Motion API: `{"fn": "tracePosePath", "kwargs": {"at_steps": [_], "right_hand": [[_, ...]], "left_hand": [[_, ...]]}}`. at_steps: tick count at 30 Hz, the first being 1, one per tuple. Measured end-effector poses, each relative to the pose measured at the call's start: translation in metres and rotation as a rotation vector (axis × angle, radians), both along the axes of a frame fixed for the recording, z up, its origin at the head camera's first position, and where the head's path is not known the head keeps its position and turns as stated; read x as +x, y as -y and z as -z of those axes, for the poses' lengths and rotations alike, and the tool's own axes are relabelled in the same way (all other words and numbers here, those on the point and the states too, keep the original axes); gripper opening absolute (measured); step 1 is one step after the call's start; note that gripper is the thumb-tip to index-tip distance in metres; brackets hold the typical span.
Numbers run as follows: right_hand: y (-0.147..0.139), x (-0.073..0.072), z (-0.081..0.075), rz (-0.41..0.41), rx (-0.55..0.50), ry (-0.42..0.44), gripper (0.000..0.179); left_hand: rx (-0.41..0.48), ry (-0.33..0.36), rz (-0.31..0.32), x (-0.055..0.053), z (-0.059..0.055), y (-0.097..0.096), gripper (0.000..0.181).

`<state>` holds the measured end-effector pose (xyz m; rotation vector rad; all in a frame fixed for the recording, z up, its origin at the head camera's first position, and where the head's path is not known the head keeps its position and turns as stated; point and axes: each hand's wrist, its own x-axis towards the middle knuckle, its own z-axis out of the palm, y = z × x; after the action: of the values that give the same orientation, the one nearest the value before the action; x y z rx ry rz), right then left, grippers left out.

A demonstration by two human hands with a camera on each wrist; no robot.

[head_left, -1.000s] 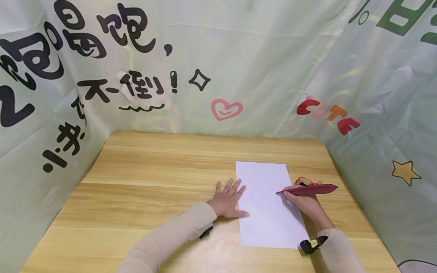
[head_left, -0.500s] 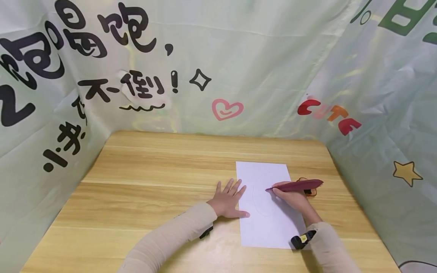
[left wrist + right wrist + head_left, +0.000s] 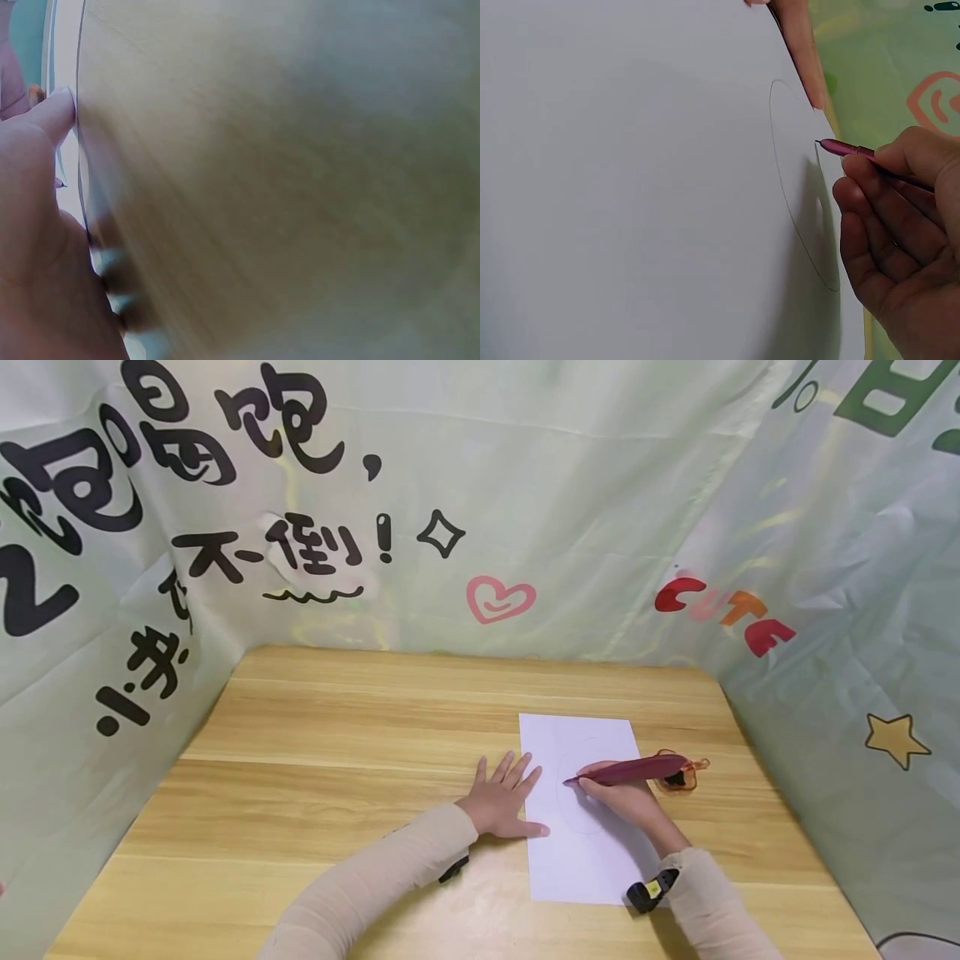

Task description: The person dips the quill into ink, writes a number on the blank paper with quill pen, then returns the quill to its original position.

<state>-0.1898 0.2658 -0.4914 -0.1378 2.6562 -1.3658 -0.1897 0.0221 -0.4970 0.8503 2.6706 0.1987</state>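
A white sheet of paper (image 3: 577, 872) lies on the wooden table. My left hand (image 3: 497, 806) is spread flat over its left edge, fingers straight and thumb on the sheet. In the left wrist view, that hand (image 3: 34, 240) fills the left side, partly blurred. My right hand (image 3: 622, 800) pinches a dark red, feather-shaped pen (image 3: 637, 769) near its point, the tip at the paper. The right wrist view shows the pen's tip (image 3: 836, 147) at the end of a thin line. That line runs as a long oval outline (image 3: 781, 180) with a gap near the left hand's fingertip.
Beyond my right hand sits a small orange-edged object with a black middle (image 3: 678, 777), partly behind the pen. The wooden table (image 3: 360, 718) extends widely to the left. Printed cloth (image 3: 570, 510) encloses its back and sides. Each wrist wears a black camera (image 3: 651, 892).
My right hand has moved the pen leftward across the paper, from the oval's right side over its upper part to the left side. The left hand stays in place.
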Motion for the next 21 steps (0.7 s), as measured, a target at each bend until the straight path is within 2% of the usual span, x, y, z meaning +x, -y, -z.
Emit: {"fn": "tracePosePath", "kwargs": {"at_steps": [5,13,21], "right_hand": [[0.0039,0.0005,0.0017,-0.013,0.008,-0.018,0.025],[0.0088,0.0025,-0.002,-0.032,0.012,0.001,0.023],[0.0086,0.0035,-0.0008,-0.072,0.033,-0.043,0.021]], "left_hand": [[-0.011,-0.001,0.0,-0.0004,0.0011,0.0002,0.097],[-0.016,-0.006,0.0,-0.0006,-0.0001,0.0003,0.097],[-0.011,0.0,-0.003,0.0014,-0.0018,0.0008,0.098]]}}
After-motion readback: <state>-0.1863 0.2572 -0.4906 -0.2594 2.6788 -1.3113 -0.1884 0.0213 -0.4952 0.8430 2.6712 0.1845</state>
